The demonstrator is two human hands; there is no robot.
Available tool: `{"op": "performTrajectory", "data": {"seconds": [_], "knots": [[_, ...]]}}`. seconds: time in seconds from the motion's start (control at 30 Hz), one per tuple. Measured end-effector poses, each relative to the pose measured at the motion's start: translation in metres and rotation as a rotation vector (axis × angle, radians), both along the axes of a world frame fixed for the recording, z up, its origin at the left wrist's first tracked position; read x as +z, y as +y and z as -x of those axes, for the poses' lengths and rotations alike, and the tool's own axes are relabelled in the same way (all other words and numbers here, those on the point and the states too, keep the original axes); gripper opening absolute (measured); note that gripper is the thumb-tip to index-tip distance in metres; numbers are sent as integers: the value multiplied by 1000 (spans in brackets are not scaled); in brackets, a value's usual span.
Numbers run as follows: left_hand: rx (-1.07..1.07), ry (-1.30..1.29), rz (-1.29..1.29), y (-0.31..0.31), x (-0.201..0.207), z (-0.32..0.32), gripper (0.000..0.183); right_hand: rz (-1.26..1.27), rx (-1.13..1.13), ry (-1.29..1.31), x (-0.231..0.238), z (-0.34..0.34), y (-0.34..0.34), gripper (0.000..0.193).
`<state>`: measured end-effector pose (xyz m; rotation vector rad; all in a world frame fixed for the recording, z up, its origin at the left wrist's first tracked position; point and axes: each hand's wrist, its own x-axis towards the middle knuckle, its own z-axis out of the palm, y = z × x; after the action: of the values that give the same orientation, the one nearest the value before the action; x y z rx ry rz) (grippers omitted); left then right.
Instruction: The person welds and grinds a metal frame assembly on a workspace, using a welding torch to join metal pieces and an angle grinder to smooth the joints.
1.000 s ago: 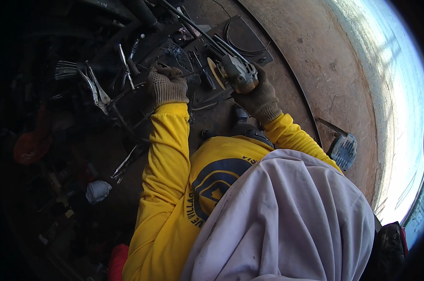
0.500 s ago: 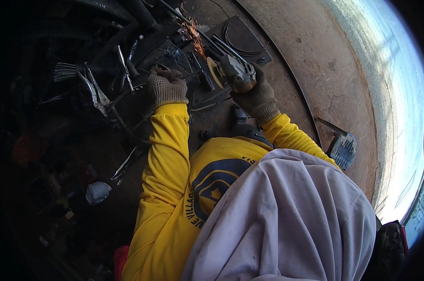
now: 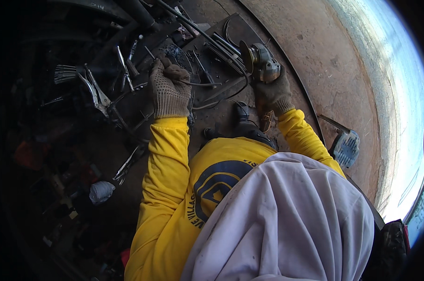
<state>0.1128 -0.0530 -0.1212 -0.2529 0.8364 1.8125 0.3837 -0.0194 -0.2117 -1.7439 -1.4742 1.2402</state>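
Observation:
My gloved left hand [image 3: 170, 91] is closed around a thin, curved metal rod [image 3: 203, 85]. One end of the rod sticks out to the right of the fist, and a short piece shows above the fingers. To the right, my gloved right hand [image 3: 275, 91] grips an angle grinder [image 3: 266, 65] by its body. The grinder's disc [image 3: 247, 57] faces left, apart from the rod, and no sparks come off it. Part of the right hand's fingers is hidden behind the grinder.
A dark metal bench [image 3: 249, 33] lies beyond my hands, with a bundle of thin rods [image 3: 228, 54] on it. To the left are locking pliers [image 3: 97, 93] and a fan of thin sticks [image 3: 66, 73]. A grey slotted object [image 3: 346, 149] stands on the floor at right.
My right hand has moved right with the grinder, away from my left hand. The spray of sparks is gone. My left hand has turned, and the rod now shows.

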Motion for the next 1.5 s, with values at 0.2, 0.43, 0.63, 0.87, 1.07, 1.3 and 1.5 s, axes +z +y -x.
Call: {"op": "performTrajectory", "data": {"seconds": [0.2, 0.43, 0.63, 0.87, 1.07, 1.3, 1.5], "knots": [[-450, 999, 365, -6, -20, -73, 15, -134, -48, 113, -34, -37, 36, 77], [-1498, 1560, 195, -38, -123, -94, 59, -8, -77, 963, -24, -46, 33, 47], [-1752, 890, -126, -55, -152, -93, 62, 104, -184, 1066, -34, -38, -4, 46], [-1570, 641, -154, -133, -219, -62, 41, 258, -197, 1065, -79, -10, -47, 59], [-1730, 655, 57, -182, -186, -48, 57, 475, -261, 1082, -139, 22, -108, 49], [-1554, 1084, 705, -257, -204, -47, 58, 739, -133, 695, -185, 109, -125, 74], [-1344, 1161, 852, -256, -229, -36, 56, 726, 297, -192, -133, 198, -103, 85]]}}
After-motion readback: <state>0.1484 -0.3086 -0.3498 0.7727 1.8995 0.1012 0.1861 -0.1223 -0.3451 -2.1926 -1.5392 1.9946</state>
